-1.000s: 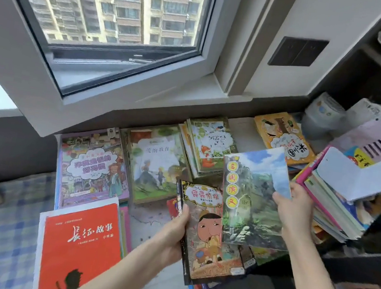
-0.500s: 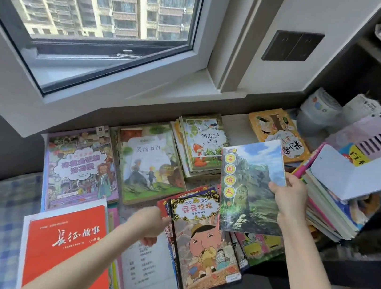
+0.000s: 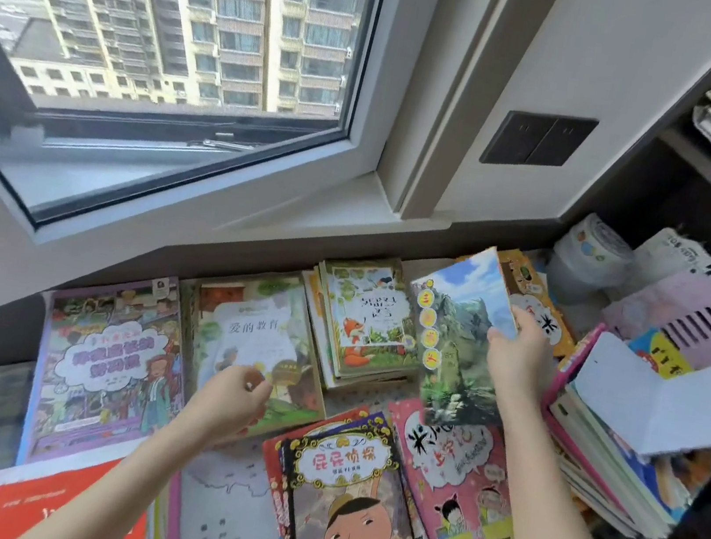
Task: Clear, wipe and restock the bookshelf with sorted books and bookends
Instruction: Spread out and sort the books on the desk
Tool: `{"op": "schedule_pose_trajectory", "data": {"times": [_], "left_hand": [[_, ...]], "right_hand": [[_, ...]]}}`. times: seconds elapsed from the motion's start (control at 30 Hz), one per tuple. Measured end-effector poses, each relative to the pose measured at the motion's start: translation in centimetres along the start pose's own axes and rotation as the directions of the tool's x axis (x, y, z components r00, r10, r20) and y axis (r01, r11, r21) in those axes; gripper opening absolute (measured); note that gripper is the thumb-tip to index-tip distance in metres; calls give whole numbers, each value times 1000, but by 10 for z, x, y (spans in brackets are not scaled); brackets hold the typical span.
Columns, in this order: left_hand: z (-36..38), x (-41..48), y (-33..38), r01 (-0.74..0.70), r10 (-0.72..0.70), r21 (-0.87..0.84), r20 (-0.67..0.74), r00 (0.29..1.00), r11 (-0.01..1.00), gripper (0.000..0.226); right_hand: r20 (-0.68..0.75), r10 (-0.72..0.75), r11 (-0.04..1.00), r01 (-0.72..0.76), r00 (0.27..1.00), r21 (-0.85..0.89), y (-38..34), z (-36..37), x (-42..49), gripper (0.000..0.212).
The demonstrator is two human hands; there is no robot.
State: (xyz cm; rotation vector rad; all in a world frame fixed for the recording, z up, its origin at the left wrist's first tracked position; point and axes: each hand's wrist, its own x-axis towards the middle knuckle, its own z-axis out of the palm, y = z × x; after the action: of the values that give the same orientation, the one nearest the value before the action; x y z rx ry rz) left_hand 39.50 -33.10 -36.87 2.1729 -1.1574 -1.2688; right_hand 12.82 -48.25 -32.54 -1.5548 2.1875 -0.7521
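right hand (image 3: 515, 360) pinches the mountain-cover book (image 3: 455, 344) by one edge only — it could slip onto the fox-cover stack (image 3: 364, 321) — while the left hand (image 3: 228, 398) hovers loosely curled, empty.

left hand (image 3: 228, 398): forearm extended, fingers loosely curled | right hand (image 3: 516, 353): raised, thumb and fingers pinching book (image 3: 458, 326) edge

Single head-worn view, looking forward and down, close over spread books (image 3: 339, 428), window (image 3: 168, 56) ahead

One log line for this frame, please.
step: sorting | right hand: holds mountain-cover book | left hand: above green-cover book, grip unclear
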Motion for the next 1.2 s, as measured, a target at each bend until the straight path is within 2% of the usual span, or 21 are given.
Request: {"op": "schedule_pose_trajectory", "data": {"times": [0.1,0.13,0.2,0.27,0.33,0.37,0.43,0.5,0.57,0.63,0.7,0.73,0.83,0.93,1.0,1.07,1.2], "left_hand": [[6,16,9,-9,8,-14,-23,1000,1000,23],[8,21,12,-15,14,-9,-32,999,1000,22],[13,30,19,-21,22,16,-54,998,1000,23],[18,39,27,-22,24,23,-70,997,999,23],[20,46,35,-22,25,30,-69,997,999,22],[20,50,39,-23,25,37,-62,998,999,20],[16,57,44,-35,37,39,-61,997,999,18],[11,65,47,-45,47,25,-76,996,999,17],[6,68,50,-47,47,0,-85,995,999,17],[3,70,55,-54,54,-4,-94,994,999,17],[2,72,59,-64,64,-2,-97,993,998,17],[1,73,61,-68,68,-1,-92,993,998,17],[4,78,66,-64,64,-3,-56,996,998,18],[11,78,67,-58,58,-3,-28,998,998,18],[15,76,67,-57,57,1,-3,998,998,18],[19,74,69,-56,56,-27,21,998,998,17],[23,73,76,-27,37,-136,72,997,990,16]], "right_hand": [[230,38,915,-126,973,383,-18,25,25,37],[318,38,892,-176,947,417,-25,39,30,37],[445,27,901,-214,895,376,-32,73,36,31],[499,1,954,-151,866,261,-30,108,40,26],[443,-47,995,82,896,-62,-25,127,39,25],[374,-100,952,198,922,-233,-20,133,40,29],[229,-240,865,315,943,-391,-12,134,41,37],[89,-290,851,299,953,-432,-4,125,51,43],[45,-188,832,184,981,-523,14,112,74,61],[110,9,745,67,994,-663,41,99,98,89],[191,149,658,47,970,-751,66,94,114,104],[211,152,631,70,966,-773,78,95,118,99],[197,19,520,158,980,-839,95,96,123,66],[228,-18,446,212,973,-870,91,94,126,54],[245,-64,497,244,967,-833,83,88,131,48],[246,-80,612,242,966,-752,70,77,136,43],[83,0,857,43,997,-514,26,42,131,31]]}}
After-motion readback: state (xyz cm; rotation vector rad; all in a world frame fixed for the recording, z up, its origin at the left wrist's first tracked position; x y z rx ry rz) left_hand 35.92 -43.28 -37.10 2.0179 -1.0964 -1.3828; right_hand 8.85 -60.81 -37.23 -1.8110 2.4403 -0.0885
